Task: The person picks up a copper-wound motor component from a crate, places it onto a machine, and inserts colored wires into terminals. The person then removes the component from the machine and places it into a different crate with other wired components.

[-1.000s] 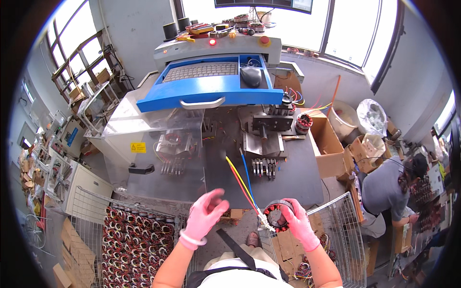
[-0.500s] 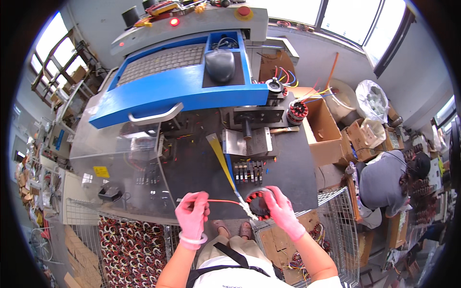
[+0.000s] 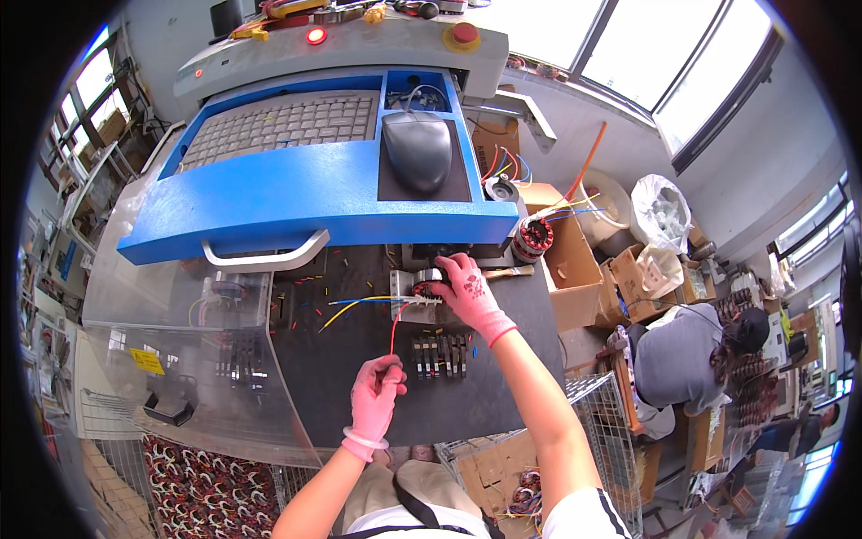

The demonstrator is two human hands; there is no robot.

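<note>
My right hand (image 3: 470, 295), in a pink glove, grips a dark, ring-shaped motor stator (image 3: 426, 281) at the angled metal bracket (image 3: 400, 284) under the blue drawer. White sleeving shows at the stator's near side, where the wires come out. From there a red wire (image 3: 395, 325) runs toward me, its end pinched in my left hand (image 3: 375, 395), also gloved in pink. Yellow and blue wires (image 3: 352, 302) stretch leftward, loose above the dark table. Fingers of my right hand cover part of the stator.
Small black blocks (image 3: 438, 357) stand in a row on the table. A clear cover (image 3: 197, 359) lies at left, the blue keyboard drawer (image 3: 269, 198) overhangs ahead. Another wired stator (image 3: 535, 236) sits at the right edge, by a cardboard box (image 3: 572, 274). A person (image 3: 682, 355) works at far right.
My right hand has carried the stator forward from the table's near edge to the metal bracket. The red wire now runs toward me, and the yellow and blue wires swung left.
</note>
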